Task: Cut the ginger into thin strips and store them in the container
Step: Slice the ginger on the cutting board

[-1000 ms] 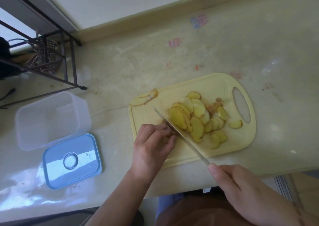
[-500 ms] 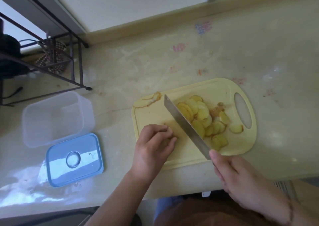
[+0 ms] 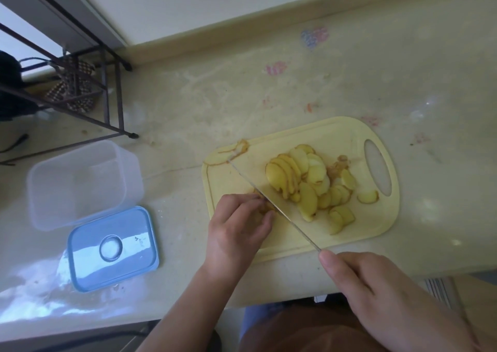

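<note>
From the head camera, my left hand (image 3: pixel 236 230) reaches in from below, forearm angled up and to the right, and comes to rest on the near left part of the yellow cutting board (image 3: pixel 349 133). Its fingers are curled down over a small piece of ginger (image 3: pixel 265 207), pinning it to the board; most of that piece is hidden under my fingertips, so I can't tell its shape. My right hand (image 3: pixel 376 295) sits at the near edge of the counter (image 3: pixel 269 88), wrapped around the handle of the knife (image 3: pixel 271 206), with the forefinger stretched forward toward the blade. The blade shows edge-on as a thin line, running diagonally from my right hand up and left across the board, just beside my left fingertips and touching the held piece. To the right of the blade lies a heap of ginger slices (image 3: pixel 309 182), overlapping one another. A scrap of peel (image 3: pixel 231 151) sits at the board's far left corner. Well to the left, the clear container (image 3: pixel 80 182) stands open on the counter, its blue lid (image 3: pixel 111 246) lying flat just in front of it.
</note>
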The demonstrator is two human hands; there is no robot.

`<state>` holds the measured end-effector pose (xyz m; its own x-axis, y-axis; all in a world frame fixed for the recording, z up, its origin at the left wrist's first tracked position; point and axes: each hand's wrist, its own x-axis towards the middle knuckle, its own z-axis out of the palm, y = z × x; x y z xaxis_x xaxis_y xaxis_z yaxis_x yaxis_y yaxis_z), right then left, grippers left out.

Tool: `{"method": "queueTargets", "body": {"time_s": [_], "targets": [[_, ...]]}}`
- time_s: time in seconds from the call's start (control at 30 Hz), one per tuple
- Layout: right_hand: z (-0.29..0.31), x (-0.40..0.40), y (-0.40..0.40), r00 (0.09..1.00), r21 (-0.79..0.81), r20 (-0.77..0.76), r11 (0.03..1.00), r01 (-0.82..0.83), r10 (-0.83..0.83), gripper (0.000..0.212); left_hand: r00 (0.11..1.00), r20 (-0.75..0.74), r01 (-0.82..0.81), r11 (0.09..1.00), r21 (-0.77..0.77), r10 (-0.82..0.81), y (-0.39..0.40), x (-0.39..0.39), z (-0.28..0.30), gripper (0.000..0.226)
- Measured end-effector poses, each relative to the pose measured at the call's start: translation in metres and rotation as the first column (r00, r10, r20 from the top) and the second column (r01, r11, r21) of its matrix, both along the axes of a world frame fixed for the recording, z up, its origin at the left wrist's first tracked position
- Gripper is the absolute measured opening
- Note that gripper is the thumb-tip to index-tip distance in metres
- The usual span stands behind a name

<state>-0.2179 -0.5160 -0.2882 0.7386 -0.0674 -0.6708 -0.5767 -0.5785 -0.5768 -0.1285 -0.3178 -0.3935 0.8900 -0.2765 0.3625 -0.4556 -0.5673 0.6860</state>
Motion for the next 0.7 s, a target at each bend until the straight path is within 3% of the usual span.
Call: {"method": "queueTargets", "body": {"time_s": [0.3,0.53,0.7], "targets": [[-0.007,0.012,0.008,1.0,0.054,0.023,0.998,-0.018,0.017,0.082,0.999,0.043,-0.004,0.999,-0.046,0.006,0.0,-0.001,-0.004,0.028],[-0.002,-0.003,0.002,0.998,0.002,-0.054,1.0,-0.011,0.011,0.108,0.999,0.051,0.01,0.998,-0.06,-0.006,0.004,-0.001,-0.011,0.024],[-0.013,0.019,0.013,0.999,0.07,0.023,0.997,-0.032,0.031,0.079,0.999,0.031,0.013,0.998,-0.069,-0.011,0.005,-0.001,-0.012,0.023]]}}
